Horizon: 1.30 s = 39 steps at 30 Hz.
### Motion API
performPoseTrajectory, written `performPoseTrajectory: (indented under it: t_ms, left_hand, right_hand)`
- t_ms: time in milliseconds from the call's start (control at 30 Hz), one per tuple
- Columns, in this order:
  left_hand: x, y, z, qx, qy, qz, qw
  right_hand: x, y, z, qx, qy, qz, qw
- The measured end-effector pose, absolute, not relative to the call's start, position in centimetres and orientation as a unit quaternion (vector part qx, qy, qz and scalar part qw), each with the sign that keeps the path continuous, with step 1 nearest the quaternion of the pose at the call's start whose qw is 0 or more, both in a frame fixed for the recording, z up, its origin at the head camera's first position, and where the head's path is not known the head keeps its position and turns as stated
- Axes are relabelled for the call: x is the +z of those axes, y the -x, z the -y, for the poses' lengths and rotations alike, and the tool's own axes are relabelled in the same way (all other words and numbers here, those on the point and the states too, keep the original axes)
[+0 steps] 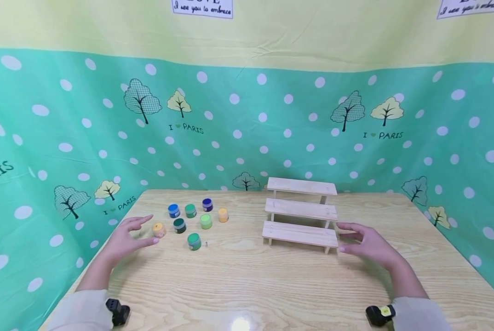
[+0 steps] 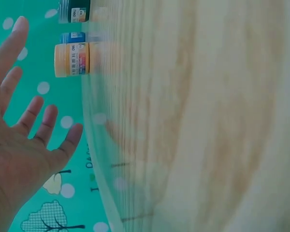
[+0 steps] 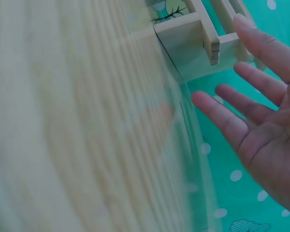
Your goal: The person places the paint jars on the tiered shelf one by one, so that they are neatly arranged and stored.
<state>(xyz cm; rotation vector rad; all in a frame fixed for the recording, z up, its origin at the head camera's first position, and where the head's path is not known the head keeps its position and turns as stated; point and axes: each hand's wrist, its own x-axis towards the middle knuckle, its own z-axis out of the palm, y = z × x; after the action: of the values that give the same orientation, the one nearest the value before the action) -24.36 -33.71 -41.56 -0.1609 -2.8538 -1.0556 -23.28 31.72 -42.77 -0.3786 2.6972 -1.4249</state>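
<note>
in the head view, eight small jars (image 1: pixel 206 221) stand near the table's (image 1: pixel 230 285) back left corner. the left hand (image 1: pixel 123 238), holding nothing, is just beside an orange jar (image 1: pixel 158 230). a wooden step stand (image 1: pixel 301 209) is by the back edge, right of the middle. the right hand (image 1: pixel 369 243) is near it. in the left wrist view, the left hand is spread out. in the right wrist view, the right hand is loose and holds nothing.

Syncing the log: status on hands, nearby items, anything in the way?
Left hand empty, beside nearest short round orange jar. Right hand empty, by right end of three-tier pale wooden stand, contact unclear. No visible obstruction between left hand and jar.
</note>
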Motion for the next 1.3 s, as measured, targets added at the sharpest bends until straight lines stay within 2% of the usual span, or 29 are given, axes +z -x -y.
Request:
performPoseTrajectory:
  t_ms: [667, 1300]
  left_hand:
    - [-42.2, 26.5, 34.1, -0.428, -0.009, 0.903, -0.024]
    - [-43.7, 27.9, 34.0, -0.472, -0.029, 0.881, -0.016]
  right_hand:
    - [-43.5, 24.5, -31.0, -0.547, 0.091, -0.828, 0.086]
    - [-43.6, 24.9, -30.7, -0.557, 0.09, -0.82, 0.099]
